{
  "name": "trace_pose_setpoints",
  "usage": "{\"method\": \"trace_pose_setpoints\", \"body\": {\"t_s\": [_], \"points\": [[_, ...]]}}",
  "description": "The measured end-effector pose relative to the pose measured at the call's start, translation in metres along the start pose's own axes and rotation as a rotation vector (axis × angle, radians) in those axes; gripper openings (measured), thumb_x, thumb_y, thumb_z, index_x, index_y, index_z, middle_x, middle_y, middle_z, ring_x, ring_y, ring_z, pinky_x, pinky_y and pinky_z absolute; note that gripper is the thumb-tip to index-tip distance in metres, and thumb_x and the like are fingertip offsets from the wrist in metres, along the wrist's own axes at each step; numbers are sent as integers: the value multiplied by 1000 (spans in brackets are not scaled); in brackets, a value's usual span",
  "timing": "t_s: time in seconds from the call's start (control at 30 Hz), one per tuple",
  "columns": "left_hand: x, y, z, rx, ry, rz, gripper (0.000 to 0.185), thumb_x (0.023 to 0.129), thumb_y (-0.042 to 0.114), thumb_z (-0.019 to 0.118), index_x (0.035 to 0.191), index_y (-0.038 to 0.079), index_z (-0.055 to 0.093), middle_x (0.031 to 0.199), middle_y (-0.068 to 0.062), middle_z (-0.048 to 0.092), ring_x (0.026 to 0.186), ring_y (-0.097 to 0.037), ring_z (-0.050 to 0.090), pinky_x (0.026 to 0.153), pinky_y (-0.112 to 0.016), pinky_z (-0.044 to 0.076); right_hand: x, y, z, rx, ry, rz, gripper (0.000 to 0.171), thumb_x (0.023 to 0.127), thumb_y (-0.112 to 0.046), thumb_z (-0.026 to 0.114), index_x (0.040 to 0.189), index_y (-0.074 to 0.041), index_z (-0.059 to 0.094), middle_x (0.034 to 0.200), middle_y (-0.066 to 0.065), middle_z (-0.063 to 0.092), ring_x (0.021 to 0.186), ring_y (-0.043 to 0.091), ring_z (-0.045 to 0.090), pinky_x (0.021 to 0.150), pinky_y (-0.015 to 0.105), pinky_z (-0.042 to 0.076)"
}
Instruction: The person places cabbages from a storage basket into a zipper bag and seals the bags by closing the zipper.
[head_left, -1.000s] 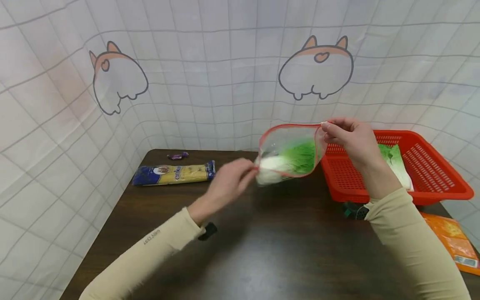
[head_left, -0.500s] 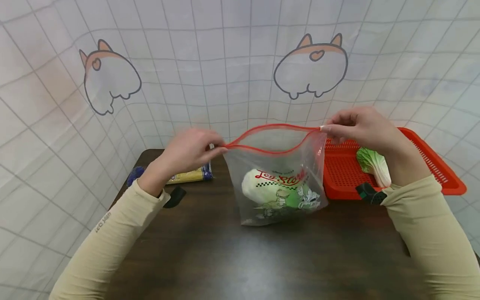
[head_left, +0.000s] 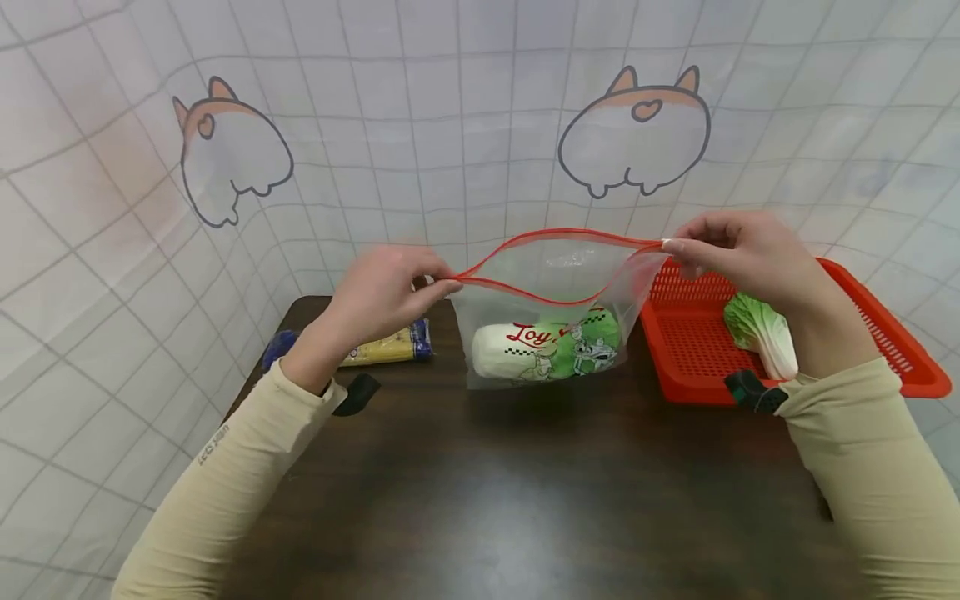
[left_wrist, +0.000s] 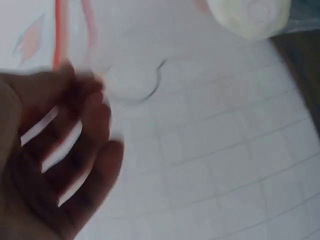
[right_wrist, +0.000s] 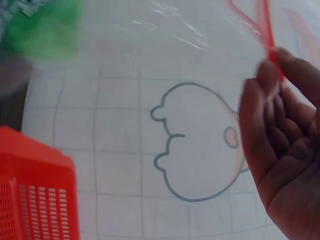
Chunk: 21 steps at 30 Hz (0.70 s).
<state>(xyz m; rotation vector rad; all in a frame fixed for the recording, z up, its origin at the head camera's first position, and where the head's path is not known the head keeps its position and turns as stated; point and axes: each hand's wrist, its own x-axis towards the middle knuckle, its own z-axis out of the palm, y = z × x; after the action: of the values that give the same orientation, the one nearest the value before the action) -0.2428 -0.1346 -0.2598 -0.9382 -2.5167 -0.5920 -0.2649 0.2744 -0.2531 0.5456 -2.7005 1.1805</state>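
We see the left hand (head_left: 375, 296) pinching the left corner of a clear zip bag (head_left: 547, 333) at its red rim, and the right hand (head_left: 738, 254) pinching the right corner; the mouth gapes between them. The bag hangs above the dark table (head_left: 487, 500) with a napa cabbage (head_left: 543, 348) inside. Right: a red basket (head_left: 885, 333) holding another cabbage (head_left: 761, 332). Left: a pasta packet (head_left: 390, 346).
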Motion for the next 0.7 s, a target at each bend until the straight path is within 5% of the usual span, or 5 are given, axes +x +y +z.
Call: {"method": "trace_pose_setpoints", "body": {"t_s": [0.1, 0.23, 0.4, 0.53, 0.7], "points": [[0, -1, 3, -26, -67, 36, 14, 92, 25, 70, 89, 13, 76, 79, 4, 68, 69, -11, 58, 63, -31, 49, 1, 3, 2, 56, -3, -11, 23, 95, -26, 66, 103, -4, 68, 82, 7, 67, 76, 16, 62, 70, 17, 49], [1, -4, 9, -201, -203, 108, 10, 93, 22, 68, 87, 15, 73, 81, 7, 64, 68, -10, 53, 64, -29, 47, 5, 7, 11, 234, 20, -27, 25, 97, -19, 63, 108, 3, 62, 90, 6, 72, 84, 14, 70, 76, 18, 54], [4, -3, 18, -386, -363, 222, 8, 96, 23, 65, 91, 19, 70, 90, 10, 62, 75, -7, 56, 68, -27, 50, 6, 9, 22, 306, 14, -65, 27, 98, -17, 61, 109, 7, 59, 97, 7, 72, 89, 17, 71, 81, 20, 53], [5, 1, 22, -483, -409, 268, 8, 95, 21, 65, 89, 20, 69, 95, 10, 62, 81, -7, 59, 71, -28, 54, 6, 9, 25, 321, 23, -87, 25, 98, -17, 61, 110, 6, 60, 98, 8, 73, 91, 18, 71, 82, 20, 53], [5, 3, 26, -574, -437, 215, 10, 94, 21, 67, 84, 21, 66, 104, 8, 62, 88, -10, 59, 73, -32, 55, 3, 13, 25, 344, 38, -71, 22, 98, -17, 60, 110, 2, 61, 97, 7, 73, 90, 17, 71, 85, 18, 51]]}}
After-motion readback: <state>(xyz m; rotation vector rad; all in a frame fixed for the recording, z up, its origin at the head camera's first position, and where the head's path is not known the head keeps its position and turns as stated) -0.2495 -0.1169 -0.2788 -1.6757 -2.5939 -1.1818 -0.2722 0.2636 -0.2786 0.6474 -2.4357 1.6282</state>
